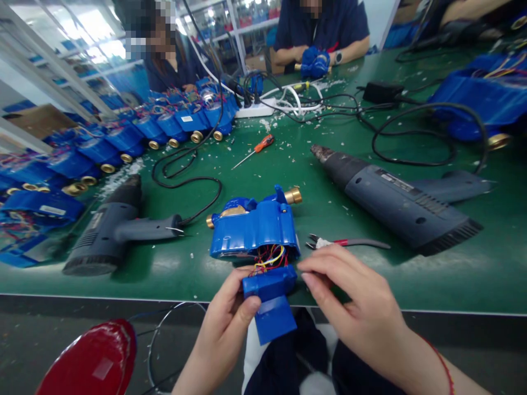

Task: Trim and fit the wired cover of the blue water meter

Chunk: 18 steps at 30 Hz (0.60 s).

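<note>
A blue water meter (251,227) with brass threaded ends lies on the green table in front of me. Red, yellow and white wires (272,257) run from its open near end to a blue plastic cover (269,282) with a flat flap hanging over the table edge. My left hand (230,315) grips this cover at its left side, thumb on top. Close to the cover's right end is my right hand (349,296), its thumb and index fingertips slightly apart with nothing visible between them. Cutting pliers (346,242) lie just beyond my right hand.
Heat guns lie on the left (111,230) and right (395,197). An orange-handled screwdriver (263,144) sits farther back, near a white power strip (257,109) and black cables. Several blue meters (152,129) line the left; another (473,104) stands at right. Co-workers sit opposite. A red stool (93,356) is below.
</note>
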Available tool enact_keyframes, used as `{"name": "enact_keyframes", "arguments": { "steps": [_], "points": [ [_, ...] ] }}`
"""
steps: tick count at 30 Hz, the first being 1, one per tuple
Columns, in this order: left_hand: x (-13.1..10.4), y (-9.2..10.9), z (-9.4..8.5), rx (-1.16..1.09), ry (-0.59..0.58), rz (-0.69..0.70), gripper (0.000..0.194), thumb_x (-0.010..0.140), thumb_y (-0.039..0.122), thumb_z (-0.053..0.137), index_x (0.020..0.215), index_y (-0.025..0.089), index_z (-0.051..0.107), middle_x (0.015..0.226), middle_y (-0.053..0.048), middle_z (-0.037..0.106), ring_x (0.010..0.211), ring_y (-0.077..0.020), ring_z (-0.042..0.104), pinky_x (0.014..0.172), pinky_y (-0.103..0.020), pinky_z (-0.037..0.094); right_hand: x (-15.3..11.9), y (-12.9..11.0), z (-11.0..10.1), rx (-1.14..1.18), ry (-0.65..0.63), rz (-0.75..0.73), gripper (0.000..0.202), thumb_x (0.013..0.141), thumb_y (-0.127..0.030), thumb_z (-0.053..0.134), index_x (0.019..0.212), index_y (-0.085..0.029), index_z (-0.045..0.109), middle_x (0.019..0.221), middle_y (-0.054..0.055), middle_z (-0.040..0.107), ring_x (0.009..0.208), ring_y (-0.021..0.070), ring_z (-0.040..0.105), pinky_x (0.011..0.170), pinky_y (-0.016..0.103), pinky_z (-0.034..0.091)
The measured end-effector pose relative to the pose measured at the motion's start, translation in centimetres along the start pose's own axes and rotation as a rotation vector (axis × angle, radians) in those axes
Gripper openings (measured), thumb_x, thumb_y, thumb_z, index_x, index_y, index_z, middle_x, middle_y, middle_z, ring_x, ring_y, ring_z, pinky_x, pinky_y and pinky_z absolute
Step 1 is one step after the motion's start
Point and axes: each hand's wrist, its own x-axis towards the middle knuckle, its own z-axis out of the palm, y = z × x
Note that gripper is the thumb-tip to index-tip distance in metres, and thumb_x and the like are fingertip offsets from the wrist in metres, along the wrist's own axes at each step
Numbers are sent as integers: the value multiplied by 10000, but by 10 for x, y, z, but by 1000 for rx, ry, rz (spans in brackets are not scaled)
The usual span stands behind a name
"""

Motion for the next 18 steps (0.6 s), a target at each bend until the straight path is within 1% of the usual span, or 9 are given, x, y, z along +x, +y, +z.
{"name": "enact_keyframes", "arguments": {
  "steps": [4,6,7,8,10,12,13,15,18],
  "points": [
    [-3,-2,12,-88,41,-58,168,914,307,682,1072,349,721,980,54,762,885,-86,716,769,-77,513,-11,15,-40,-382,140,25,103,938,-125,568,998,-165,641,945,47,651,870,140,626,836,253,504],
    [-3,-5,16,-108,69,-59,182,898,289,703,1070,346,725,998,51,761,898,-89,717,776,-80,517,-19,25,-55,-477,146,69,84,956,-180,558,980,-177,638,930,46,646,846,154,632,835,278,517],
    [-2,-7,18,-115,79,-60,198,894,281,709,1079,347,725,1031,47,757,919,-93,716,785,-84,519,-23,29,-58,-499,116,74,103,969,-217,543,993,-178,634,941,53,648,859,167,636,833,294,526],
    [-2,-8,19,-119,84,-63,209,893,278,710,1090,346,724,1071,41,750,950,-99,713,799,-91,521,-28,33,-58,-518,56,70,150,982,-266,526,1037,-173,630,977,70,653,894,186,639,842,317,535],
    [-1,-10,22,-128,93,-64,223,891,278,712,1107,333,722,1121,24,739,996,-116,705,822,-108,527,-36,38,-51,-599,-97,47,358,997,-408,479,1198,-135,593,1146,145,641,1054,265,619,884,408,545],
    [-2,-10,24,-154,100,-69,221,883,274,722,1100,314,722,1080,14,751,964,-123,714,799,-114,538,-41,41,-38,-719,-214,27,612,976,-545,441,1366,-77,497,1334,231,553,1226,375,526,915,525,530],
    [-3,-9,25,-177,107,-77,221,873,269,734,1091,303,722,1044,13,759,935,-124,721,780,-114,544,-43,42,-33,-772,-236,21,682,963,-574,444,1406,-56,463,1373,257,517,1258,415,490,916,571,520],
    [-5,-6,28,-230,109,-106,222,857,255,753,1074,280,719,986,8,768,881,-125,731,749,-117,553,-43,44,-25,-839,-233,8,659,945,-527,511,1394,-45,490,1315,263,546,1197,437,513,896,614,515],
    [-10,-1,33,-296,115,-147,228,849,253,764,1072,250,715,978,-10,772,869,-132,733,763,-138,565,-38,46,-23,-862,-216,-26,431,925,-328,598,1246,-42,622,1092,215,625,969,366,591,808,566,555]
  ]
}}
